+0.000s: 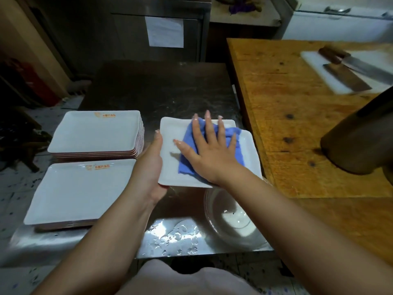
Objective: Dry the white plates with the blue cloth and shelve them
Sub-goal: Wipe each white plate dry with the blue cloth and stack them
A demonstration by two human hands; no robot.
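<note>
Pressing blue cloth [231,135] under right hand [210,152], left hand [148,165] gripping plate [170,133] edge

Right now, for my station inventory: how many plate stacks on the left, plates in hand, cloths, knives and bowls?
Left plate stacks: 2, far and near
Plate in hand: 1
Blue cloth: 1
Knives: 2, upper and lower
Clear bowl: 1
Total: 7

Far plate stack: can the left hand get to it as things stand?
Probably yes, once freed. The left hand grips the plate being wiped; the far stack sits just beside it with nothing between.
</note>
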